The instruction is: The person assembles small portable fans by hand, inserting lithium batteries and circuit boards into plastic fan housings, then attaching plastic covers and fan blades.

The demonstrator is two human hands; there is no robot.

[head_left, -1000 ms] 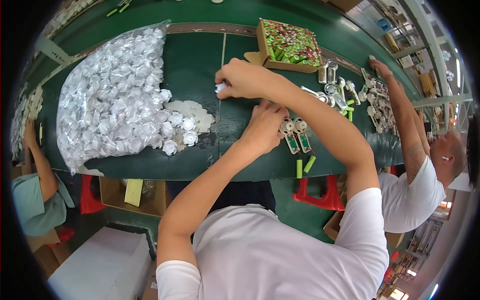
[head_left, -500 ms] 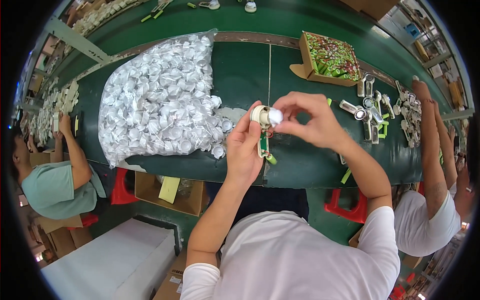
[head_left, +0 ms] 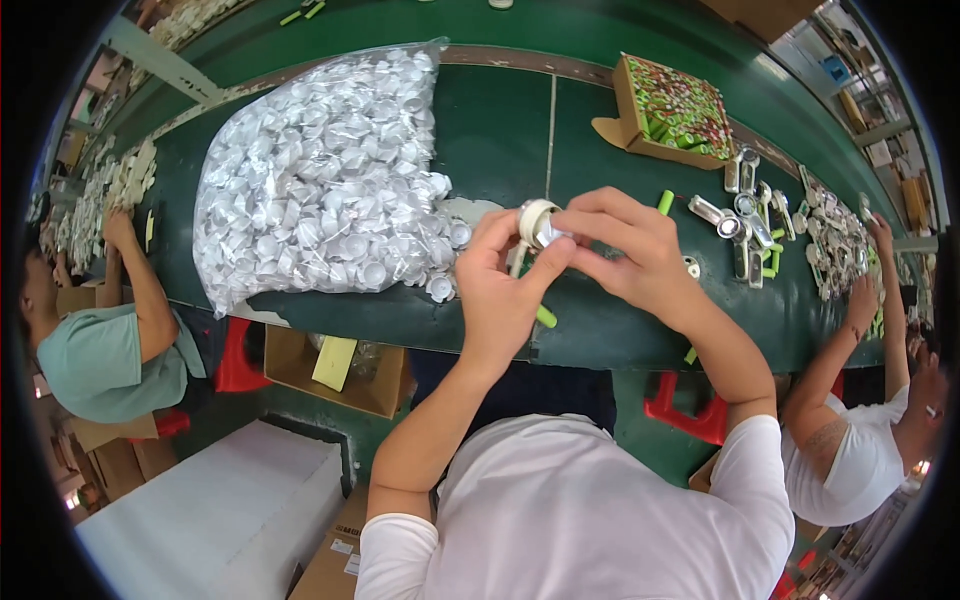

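Note:
Over the dark green table, my left hand (head_left: 492, 300) is closed around a cream plastic device housing (head_left: 534, 216) with a round ring-shaped head. A green cylindrical battery (head_left: 545, 316) shows below that hand, by the housing. My right hand (head_left: 645, 262) pinches a small white plastic cup (head_left: 548, 236) at the ring's opening, and my left thumb reaches over to it. Fingers cover part of the cup, so how far it sits inside the ring cannot be seen. Most of the housing's handle is hidden by my left hand.
Left of my hands lies a large clear bag (head_left: 320, 190) of white cups, some spilling out. A carton (head_left: 628, 120) of green batteries stands at the back right. Nearer lie several housings (head_left: 742, 228) and a bigger pile (head_left: 835, 245). Co-workers sit on both sides.
My right hand has turned and brought the white cup into the ring's mouth. The housing has tilted and my left thumb has moved across to the cup.

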